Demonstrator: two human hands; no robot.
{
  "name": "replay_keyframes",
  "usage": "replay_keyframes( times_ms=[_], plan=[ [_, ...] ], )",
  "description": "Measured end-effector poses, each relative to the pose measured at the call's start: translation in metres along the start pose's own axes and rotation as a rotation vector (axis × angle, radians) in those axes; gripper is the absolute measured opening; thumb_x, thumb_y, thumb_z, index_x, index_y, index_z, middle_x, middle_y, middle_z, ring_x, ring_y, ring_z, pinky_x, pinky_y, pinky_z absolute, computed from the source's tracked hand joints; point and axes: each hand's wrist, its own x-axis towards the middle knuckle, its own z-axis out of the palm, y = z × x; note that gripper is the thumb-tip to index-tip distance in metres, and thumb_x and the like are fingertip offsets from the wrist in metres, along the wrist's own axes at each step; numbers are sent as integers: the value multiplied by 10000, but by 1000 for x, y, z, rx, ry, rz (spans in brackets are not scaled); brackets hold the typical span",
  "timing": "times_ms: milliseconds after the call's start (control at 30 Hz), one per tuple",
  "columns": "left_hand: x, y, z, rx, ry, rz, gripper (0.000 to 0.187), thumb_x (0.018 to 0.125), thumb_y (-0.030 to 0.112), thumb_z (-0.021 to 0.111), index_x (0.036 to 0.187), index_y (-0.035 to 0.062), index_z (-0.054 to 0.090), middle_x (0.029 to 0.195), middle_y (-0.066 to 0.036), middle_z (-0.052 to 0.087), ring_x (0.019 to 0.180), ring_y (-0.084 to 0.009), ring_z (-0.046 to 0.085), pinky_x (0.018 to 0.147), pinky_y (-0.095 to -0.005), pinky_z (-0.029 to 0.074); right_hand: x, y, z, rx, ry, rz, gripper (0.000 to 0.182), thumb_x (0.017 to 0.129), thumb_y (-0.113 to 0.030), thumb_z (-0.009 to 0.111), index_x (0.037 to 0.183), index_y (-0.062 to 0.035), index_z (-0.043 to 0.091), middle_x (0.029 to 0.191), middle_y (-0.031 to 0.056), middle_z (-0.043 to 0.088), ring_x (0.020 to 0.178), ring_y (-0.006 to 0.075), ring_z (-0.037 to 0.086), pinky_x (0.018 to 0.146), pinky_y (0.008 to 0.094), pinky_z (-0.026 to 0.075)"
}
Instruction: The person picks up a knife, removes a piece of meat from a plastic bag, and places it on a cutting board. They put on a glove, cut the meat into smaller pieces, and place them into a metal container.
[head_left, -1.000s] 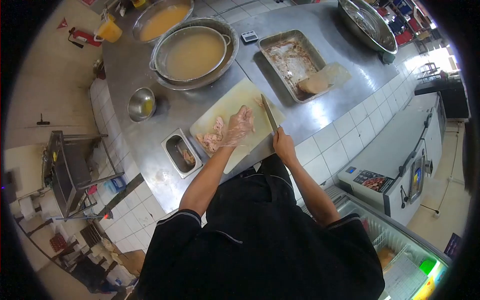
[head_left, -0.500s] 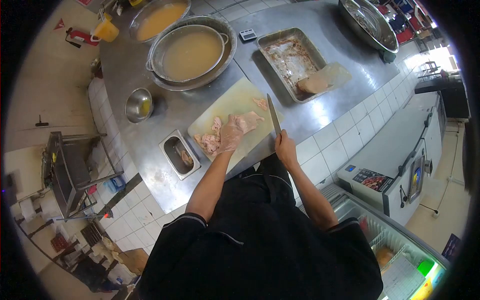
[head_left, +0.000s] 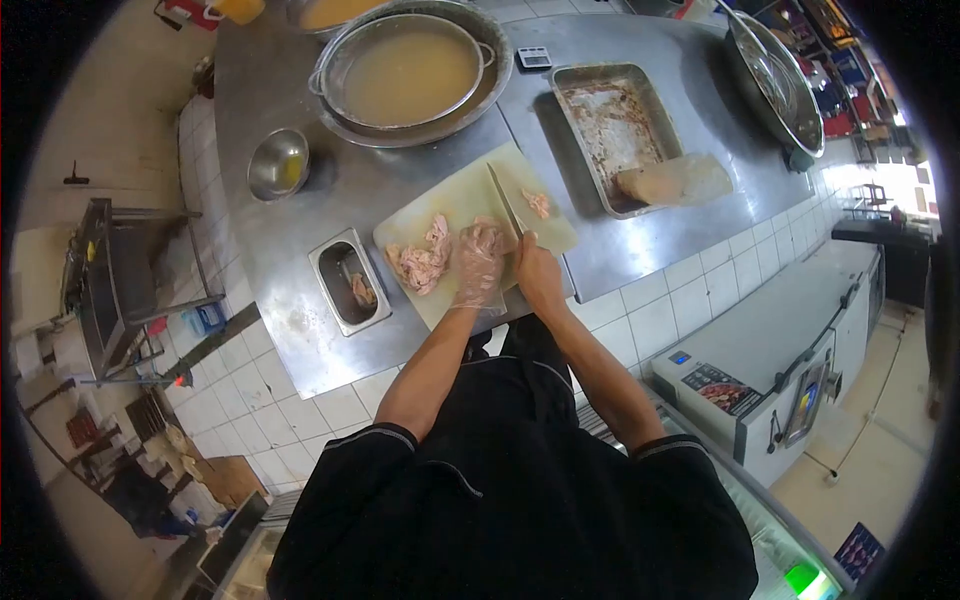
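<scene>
Our left fingers (head_left: pixel 486 240), in a clear glove, are curled in on a piece of meat, gripping it against the cutting board (head_left: pixel 448 198); the glove blurs how tight that hold is. Our right fingers (head_left: pixel 529 246) are wrapped closed around the handle of the knife (head_left: pixel 508 204), whose blade slants away across the board just beside the gloved hand. We cannot tell whether the edge touches the meat.

That closeness looks like the main danger to us: if the meat slid or rolled under the glove, the blade could nick a fingertip. Wet meat and loose plastic would both make a slip likelier, and the edge could catch a fold of glove and leave a shred in the food. Our left hand also hides much of the piece, so a stroke could land off line.

The board lies at the near edge of the counter (head_left: pixel 335 190), and a hard push might shift it. To the left, the meat pile (head_left: pixel 422 264) sits close to the gloved hand, where a sweep could knock bits off toward the small pan (head_left: pixel 333 268). A small scrap (head_left: pixel 537 204) lies beyond the knife.
</scene>
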Motion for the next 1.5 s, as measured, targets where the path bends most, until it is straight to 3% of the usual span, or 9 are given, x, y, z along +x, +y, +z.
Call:
replay_keyframes(
  times_ms=[100, 200, 467, 567, 767, 1000, 1167, 1300, 1500],
  plan=[
    [-2, -4, 11, -59, 77, -52, 84, 836, 112, 676, 912, 78, 681, 946, -127, 685, 908, -354, 621, 788, -466, 499, 23, -5, 10, -46, 6, -76, 170, 996, -175, 480, 1056, -18, 506, 806, 276, 670, 730, 496, 655, 656, 587, 514],
    [-1, -5, 17, -122, 190, -75, 111, 833, 90, 665, 938, 70, 691, 936, -120, 686, 904, -348, 622, 781, -466, 498, 37, -14, 13, -56, -10, -140, 144, 986, -156, 481, 985, -12, 488, 789, 281, 672, 740, 498, 663, 661, 590, 520],
    [-5, -15, 23, -65, 115, -99, 188, 791, 98, 659, 977, 82, 685, 1013, -110, 684, 946, -344, 619, 821, -463, 512, 36, -11, 18, -115, -96, -81, 123, 967, -133, 491, 1026, -26, 500, 882, 259, 653, 832, 473, 668, 669, 561, 547],
    [0, -12, 20, -4, 140, -46, 193, 783, 96, 657, 974, 81, 680, 1023, -107, 675, 948, -341, 617, 822, -460, 521, 29, -4, 22, -115, 3, -115, 152, 975, -135, 476, 1073, -20, 491, 848, 264, 666, 791, 474, 675, 644, 562, 548],
    [-1, -26, 31, 88, 175, 70, 202, 804, 100, 672, 1005, 85, 684, 1005, -103, 668, 910, -342, 627, 786, -471, 528, -23, 30, 12, -186, -125, -78, 238, 976, -125, 500, 1157, 28, 481, 724, 245, 673, 661, 478, 665, 562, 559, 528],
    [-4, -16, 27, 136, 213, 33, 198, 828, 91, 693, 1026, 97, 688, 990, -112, 686, 917, -331, 637, 766, -485, 518, -101, 54, -15, -173, -223, 48, 145, 984, -144, 495, 1045, -16, 463, 728, 281, 655, 678, 507, 643, 604, 615, 506],
    [-3, -24, 36, 20, 225, 41, 212, 816, 109, 681, 1027, 94, 672, 1047, -101, 655, 956, -328, 609, 821, -456, 519, -77, 62, -21, -148, -222, 12, 153, 994, -161, 497, 1034, -20, 455, 715, 288, 646, 690, 521, 635, 612, 626, 496],
    [-7, -23, 30, 61, 234, 65, 225, 815, 134, 670, 1038, 98, 665, 1068, -99, 645, 975, -317, 601, 852, -442, 522, -45, 63, -27, -130, -95, -49, 157, 1010, -166, 481, 1036, -12, 467, 698, 294, 639, 678, 524, 631, 599, 621, 490],
    [-3, -17, 24, -34, 223, -6, 168, 807, 119, 705, 971, 92, 683, 1002, -120, 684, 931, -345, 638, 786, -482, 522, -25, 48, -29, -101, 22, -36, 181, 1030, -175, 460, 1054, 3, 487, 692, 303, 634, 677, 517, 635, 588, 610, 489]
  ],
)
